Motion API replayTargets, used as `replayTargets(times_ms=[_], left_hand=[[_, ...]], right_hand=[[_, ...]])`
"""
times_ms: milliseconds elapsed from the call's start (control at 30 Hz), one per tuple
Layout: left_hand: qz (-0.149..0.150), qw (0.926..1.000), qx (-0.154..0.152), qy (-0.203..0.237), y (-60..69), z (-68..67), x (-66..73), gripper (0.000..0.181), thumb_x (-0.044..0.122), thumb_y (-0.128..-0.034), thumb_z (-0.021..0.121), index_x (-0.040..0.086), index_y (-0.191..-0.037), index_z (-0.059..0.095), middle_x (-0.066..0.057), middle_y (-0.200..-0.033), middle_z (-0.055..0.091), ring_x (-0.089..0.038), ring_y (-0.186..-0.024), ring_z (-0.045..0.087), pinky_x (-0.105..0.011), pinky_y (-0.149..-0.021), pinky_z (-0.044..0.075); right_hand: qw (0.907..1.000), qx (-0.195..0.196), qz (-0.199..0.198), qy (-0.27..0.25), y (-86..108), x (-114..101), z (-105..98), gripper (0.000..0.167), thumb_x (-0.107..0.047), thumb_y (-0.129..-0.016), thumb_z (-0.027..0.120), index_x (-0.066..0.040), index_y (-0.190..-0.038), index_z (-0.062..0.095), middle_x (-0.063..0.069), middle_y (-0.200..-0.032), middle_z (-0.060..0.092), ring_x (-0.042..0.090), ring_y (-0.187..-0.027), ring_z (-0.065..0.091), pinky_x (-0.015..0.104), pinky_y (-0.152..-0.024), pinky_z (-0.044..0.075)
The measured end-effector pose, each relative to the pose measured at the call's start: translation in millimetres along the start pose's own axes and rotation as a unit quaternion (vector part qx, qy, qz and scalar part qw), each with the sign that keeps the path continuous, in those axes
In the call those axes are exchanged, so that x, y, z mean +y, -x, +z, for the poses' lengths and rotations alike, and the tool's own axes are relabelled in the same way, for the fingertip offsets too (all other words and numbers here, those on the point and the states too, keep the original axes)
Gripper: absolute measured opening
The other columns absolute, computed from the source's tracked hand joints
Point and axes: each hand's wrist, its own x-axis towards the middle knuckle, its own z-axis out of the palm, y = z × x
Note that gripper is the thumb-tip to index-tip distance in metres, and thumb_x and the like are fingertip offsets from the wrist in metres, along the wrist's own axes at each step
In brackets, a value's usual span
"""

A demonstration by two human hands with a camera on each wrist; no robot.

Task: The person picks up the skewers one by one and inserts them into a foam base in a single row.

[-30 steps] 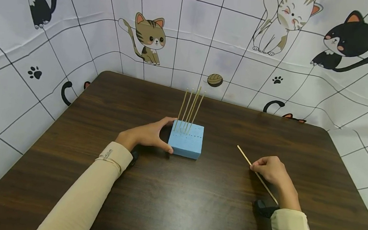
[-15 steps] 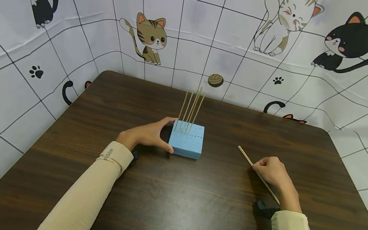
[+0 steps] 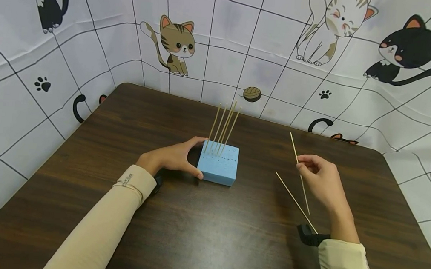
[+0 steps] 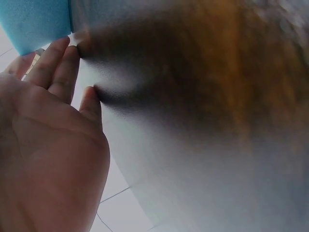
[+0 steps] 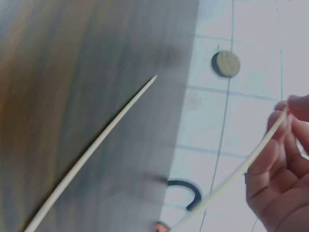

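Note:
A light blue foam block (image 3: 217, 171) sits on the dark table, with several thin bamboo skewers (image 3: 212, 128) standing upright in its back left part. My left hand (image 3: 173, 155) holds the block at its left side, thumb at the near corner and fingers at the far one. In the left wrist view only a corner of the block (image 4: 36, 24) shows. Over the table's right side, my right hand (image 3: 321, 178) pinches another skewer (image 3: 294, 147) between thumb and fingers, tilted. Below it a loose skewer (image 3: 295, 200) lies on the table, its pointed tip visible in the right wrist view.
The brown wood-grain table (image 3: 207, 232) meets a white cloth backdrop (image 3: 225, 62) with printed cats and grid lines at the back and sides. A row of small holes (image 3: 228, 159) runs across the block's top. A black wrist camera (image 3: 308, 235) sits under my right wrist.
My right hand has lifted one skewer off the table, up and away from the skewer that stays lying there. My left hand and the block have not moved.

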Motion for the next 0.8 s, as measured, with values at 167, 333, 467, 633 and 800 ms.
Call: replayTargets(times_ms=[167, 333, 467, 633, 800], left_hand=[[0.006, 1.0000, -0.001, 0.007, 0.6, 0.0, -1.6, 0.117, 0.047, -0.0731, 0.086, 0.024, -0.159, 0.010, -0.007, -0.163, 0.020, -0.031, -0.149, 0.021, -0.056, -0.117, 0.023], [0.007, 1.0000, 0.000, 0.007, -2.1, 0.7, -2.5, 0.118, 0.048, -0.0724, 0.086, 0.025, -0.159, 0.010, -0.006, -0.163, 0.020, -0.028, -0.149, 0.022, -0.053, -0.117, 0.024], [0.003, 1.0000, -0.002, 0.002, -3.9, 1.2, -2.1, 0.118, 0.051, -0.0715, 0.086, 0.027, -0.159, 0.010, -0.004, -0.164, 0.019, -0.028, -0.150, 0.021, -0.053, -0.117, 0.025], [-0.004, 1.0000, -0.001, 0.003, -4.0, 0.8, -1.8, 0.119, 0.052, -0.0709, 0.086, 0.028, -0.159, 0.010, -0.003, -0.164, 0.019, -0.028, -0.150, 0.021, -0.053, -0.117, 0.026], [-0.007, 1.0000, 0.000, 0.003, -1.7, 0.5, -2.3, 0.118, 0.051, -0.0712, 0.086, 0.028, -0.159, 0.010, -0.003, -0.164, 0.019, -0.027, -0.150, 0.021, -0.053, -0.117, 0.025]], right_hand=[[0.9961, 0.045, -0.037, -0.065, -11.1, -25.6, 13.2, 0.018, -0.014, -0.097, 0.065, -0.001, -0.108, 0.069, 0.008, -0.095, 0.068, 0.000, -0.078, 0.059, 0.012, -0.068, 0.047], [0.9873, 0.068, -0.069, -0.126, -23.0, -48.7, 25.7, 0.016, -0.010, -0.095, 0.066, 0.002, -0.105, 0.068, 0.005, -0.094, 0.067, 0.002, -0.078, 0.060, 0.013, -0.070, 0.048], [0.9822, 0.074, -0.073, -0.156, -29.8, -63.3, 34.7, 0.016, -0.011, -0.095, 0.067, 0.002, -0.104, 0.067, 0.007, -0.098, 0.068, 0.003, -0.080, 0.061, 0.014, -0.071, 0.048], [0.9768, 0.069, -0.071, -0.190, -36.6, -76.9, 46.7, 0.017, -0.014, -0.096, 0.066, 0.000, -0.105, 0.066, 0.010, -0.099, 0.067, 0.007, -0.082, 0.065, 0.016, -0.073, 0.050], [0.9707, 0.076, -0.082, -0.213, -43.5, -85.9, 59.1, 0.019, -0.012, -0.096, 0.066, 0.004, -0.105, 0.065, 0.014, -0.103, 0.066, 0.004, -0.083, 0.065, 0.016, -0.074, 0.050]])
